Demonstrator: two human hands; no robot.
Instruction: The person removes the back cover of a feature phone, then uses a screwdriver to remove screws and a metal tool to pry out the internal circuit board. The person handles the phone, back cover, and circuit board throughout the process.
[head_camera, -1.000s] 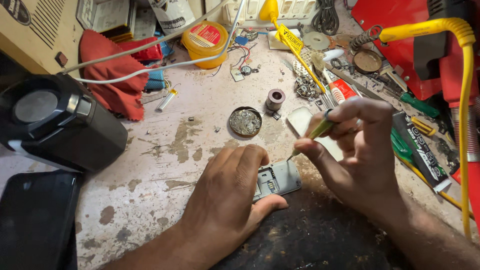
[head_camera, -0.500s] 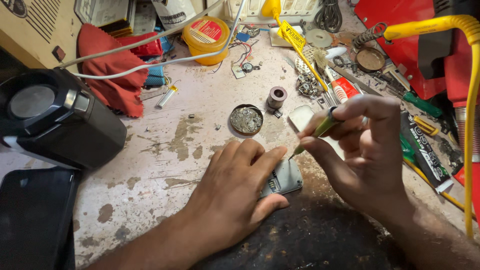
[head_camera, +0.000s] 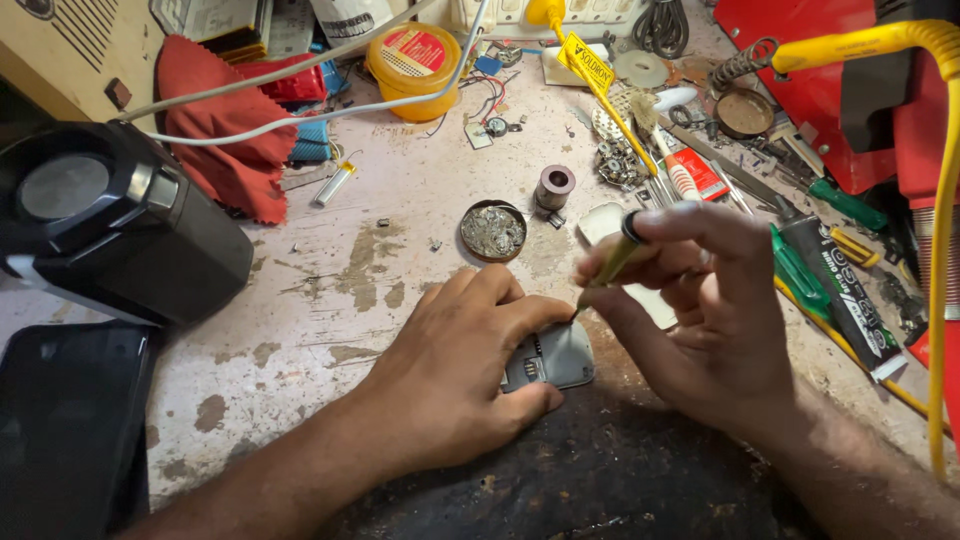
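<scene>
My left hand (head_camera: 455, 375) presses a small grey device casing (head_camera: 552, 357) flat on the worn workbench, fingers draped over its top and left side. My right hand (head_camera: 700, 310) grips a thin screwdriver with a yellow-green handle (head_camera: 615, 258), held at a slant. Its tip touches the casing's upper edge, just beside my left fingertips. Most of the casing is hidden under my left hand.
A round tin of small parts (head_camera: 493, 231) and a metal cylinder (head_camera: 554, 187) lie just beyond the hands. A black lamp-like device (head_camera: 110, 235) stands at left, a yellow tub (head_camera: 413, 62) at the back. Tools, a glue tube (head_camera: 840, 290) and a yellow cable (head_camera: 935, 250) crowd the right.
My left hand has slid up over the casing, covering more of it. My right hand has brought the screwdriver tip down against the casing's edge.
</scene>
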